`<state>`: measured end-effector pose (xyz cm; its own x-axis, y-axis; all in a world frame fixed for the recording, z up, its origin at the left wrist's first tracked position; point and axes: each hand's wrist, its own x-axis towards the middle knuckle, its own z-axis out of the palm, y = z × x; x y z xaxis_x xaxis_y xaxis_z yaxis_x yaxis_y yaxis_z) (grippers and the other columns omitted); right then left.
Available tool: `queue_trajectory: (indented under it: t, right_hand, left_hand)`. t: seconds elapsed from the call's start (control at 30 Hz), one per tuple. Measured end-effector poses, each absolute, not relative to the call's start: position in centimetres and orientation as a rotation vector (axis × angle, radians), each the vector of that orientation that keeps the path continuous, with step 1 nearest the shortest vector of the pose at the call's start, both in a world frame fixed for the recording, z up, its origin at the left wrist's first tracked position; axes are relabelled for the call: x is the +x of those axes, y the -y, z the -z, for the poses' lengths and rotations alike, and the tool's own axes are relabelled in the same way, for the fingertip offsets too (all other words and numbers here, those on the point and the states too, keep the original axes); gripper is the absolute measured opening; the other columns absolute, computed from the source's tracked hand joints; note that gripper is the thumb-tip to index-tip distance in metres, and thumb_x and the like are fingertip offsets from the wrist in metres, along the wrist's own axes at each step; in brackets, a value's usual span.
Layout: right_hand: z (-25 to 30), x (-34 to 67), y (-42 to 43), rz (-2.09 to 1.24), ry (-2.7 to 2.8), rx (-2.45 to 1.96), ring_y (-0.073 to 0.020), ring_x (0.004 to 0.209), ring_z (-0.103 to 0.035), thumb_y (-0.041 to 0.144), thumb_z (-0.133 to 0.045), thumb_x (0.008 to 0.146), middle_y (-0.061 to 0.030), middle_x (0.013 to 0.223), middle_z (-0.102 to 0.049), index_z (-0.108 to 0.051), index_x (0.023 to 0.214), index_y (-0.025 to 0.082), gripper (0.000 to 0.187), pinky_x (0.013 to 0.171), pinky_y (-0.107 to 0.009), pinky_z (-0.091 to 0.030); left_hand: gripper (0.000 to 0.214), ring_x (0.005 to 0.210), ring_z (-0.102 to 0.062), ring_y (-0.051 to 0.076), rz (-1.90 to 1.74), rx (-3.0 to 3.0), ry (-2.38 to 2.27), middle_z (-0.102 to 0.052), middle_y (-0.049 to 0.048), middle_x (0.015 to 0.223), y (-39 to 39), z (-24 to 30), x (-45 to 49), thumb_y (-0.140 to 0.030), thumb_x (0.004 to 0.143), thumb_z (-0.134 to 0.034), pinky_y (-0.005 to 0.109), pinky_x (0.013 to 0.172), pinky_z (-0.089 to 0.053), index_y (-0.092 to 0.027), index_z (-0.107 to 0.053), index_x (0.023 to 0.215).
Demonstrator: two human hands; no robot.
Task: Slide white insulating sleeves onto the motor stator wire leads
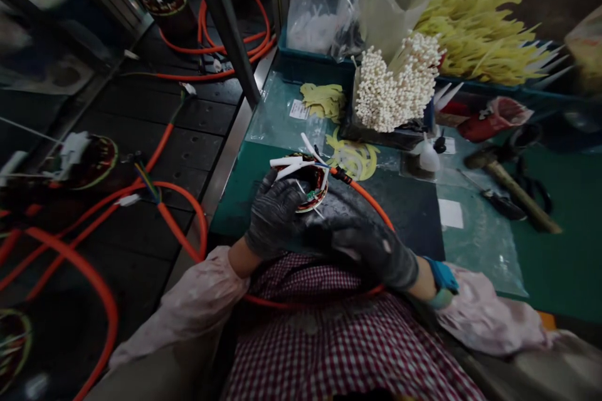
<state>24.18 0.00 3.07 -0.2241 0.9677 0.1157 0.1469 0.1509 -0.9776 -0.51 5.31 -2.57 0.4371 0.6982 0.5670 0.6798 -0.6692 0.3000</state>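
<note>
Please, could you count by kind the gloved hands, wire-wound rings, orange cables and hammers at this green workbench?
Dark grey gloved left hand and right hand: 2
Round reddish wire-wound ring: 1
Thick orange cable: 1
Wooden-handled hammer: 1
Total: 5

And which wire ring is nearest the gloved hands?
The wire ring on the green bench, beside the left hand; the others sit farther off, left of the bench.
</note>
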Motion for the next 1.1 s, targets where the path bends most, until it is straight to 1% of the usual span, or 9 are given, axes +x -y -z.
queue_trajectory:
  t: [0.07,0.13,0.2,0.27,0.43,0.57,0.67,0.83,1.1]
  right_hand:
    - [-2.6,24.0,-2.2,-0.971,1.836,-1.106,-0.0276,0.095,-0.082,0.042,-0.085,0.101,-0.0074,0.105,-0.088,-0.088,0.110,0.029,0.015,0.087,-0.044,-0.071]
    - [-2.7,23.8,-4.9,-0.713,2.108,-1.186,-0.0278,0.098,-0.082,0.041,-0.075,0.110,-0.0108,0.113,-0.089,-0.087,0.122,0.026,0.023,0.086,-0.041,-0.067]
    - [-3.2,23.4,-7.4,-0.551,2.341,-1.328,-0.0285,0.092,-0.081,0.037,-0.068,0.114,-0.0125,0.109,-0.089,-0.086,0.132,0.023,0.029,0.080,-0.038,-0.062]
    - [-3.8,22.8,-9.2,-0.518,2.489,-1.425,-0.0282,0.084,-0.078,0.032,-0.068,0.113,-0.0121,0.100,-0.088,-0.087,0.128,0.020,0.027,0.075,-0.037,-0.056]
    - [-3.5,21.8,-10.5,-0.814,2.316,-1.228,-0.0214,0.076,-0.071,0.039,-0.069,0.110,-0.0070,0.090,-0.084,-0.085,0.105,0.019,0.026,0.073,-0.034,-0.051]
    - [-3.4,22.5,-10.2,-1.212,1.815,-1.011,-0.0230,0.091,-0.079,0.050,-0.067,0.111,-0.0073,0.101,-0.087,-0.086,0.108,0.019,0.037,0.082,-0.036,-0.062]
    - [-4.2,23.3,-10.3,-1.454,1.824,-0.844,-0.0241,0.097,-0.082,0.053,-0.072,0.110,-0.0061,0.105,-0.089,-0.089,0.110,0.021,0.037,0.089,-0.038,-0.066]
    - [-3.7,23.7,-10.4,-1.306,1.856,-0.938,-0.0211,0.087,-0.080,0.035,-0.087,0.094,-0.0060,0.099,-0.089,-0.086,0.103,0.019,0.018,0.083,-0.034,-0.066]
    - [-2.0,23.9,-9.8,-1.159,1.988,-0.811,-0.0188,0.086,-0.080,0.028,-0.077,0.104,-0.0051,0.099,-0.088,-0.086,0.108,0.020,0.013,0.084,-0.032,-0.065]
  left_hand:
    - [0.017,0.125,-0.083,0.029,-1.095,2.648,-1.222,-0.088,0.0048,0.125,-5.4,2.5,-0.6,-0.041,0.102,-0.081,0.058,0.139,-0.048,-0.029,-0.081,0.114]
    - [0.013,0.125,-0.083,0.028,-1.158,2.620,-1.179,-0.089,0.0039,0.125,-5.6,2.3,-0.5,-0.036,0.104,-0.079,0.057,0.138,-0.048,-0.029,-0.082,0.115]
    - [0.013,0.123,-0.084,0.027,-1.157,2.561,-1.174,-0.090,0.0023,0.122,-5.6,1.8,-0.3,-0.032,0.104,-0.078,0.056,0.139,-0.047,-0.030,-0.084,0.116]
    - [0.013,0.120,-0.085,0.026,-1.117,2.503,-1.184,-0.091,0.0008,0.117,-5.7,1.3,-0.1,-0.030,0.103,-0.078,0.055,0.139,-0.046,-0.031,-0.085,0.114]
    - [0.010,0.115,-0.086,0.027,-1.231,2.483,-1.089,-0.091,0.0020,0.112,-5.9,1.2,0.1,-0.029,0.101,-0.079,0.054,0.137,-0.050,-0.028,-0.084,0.109]
    - [0.014,0.120,-0.086,0.026,-1.291,2.505,-1.097,-0.091,0.0017,0.117,-5.8,1.4,0.2,-0.025,0.101,-0.078,0.052,0.136,-0.051,-0.030,-0.085,0.113]
    - [0.012,0.125,-0.085,0.028,-1.265,2.507,-1.118,-0.091,0.0033,0.121,-5.8,1.3,0.2,-0.027,0.102,-0.078,0.054,0.136,-0.052,-0.029,-0.085,0.112]
    - [0.004,0.110,-0.086,0.027,-1.268,2.498,-1.095,-0.090,0.0037,0.111,-5.9,1.3,0.0,-0.028,0.102,-0.078,0.054,0.132,-0.054,-0.027,-0.082,0.104]
    - [0.008,0.108,-0.087,0.028,-1.179,2.490,-1.119,-0.090,0.0033,0.110,-5.9,1.1,-0.3,-0.034,0.102,-0.082,0.055,0.132,-0.054,-0.028,-0.082,0.106]
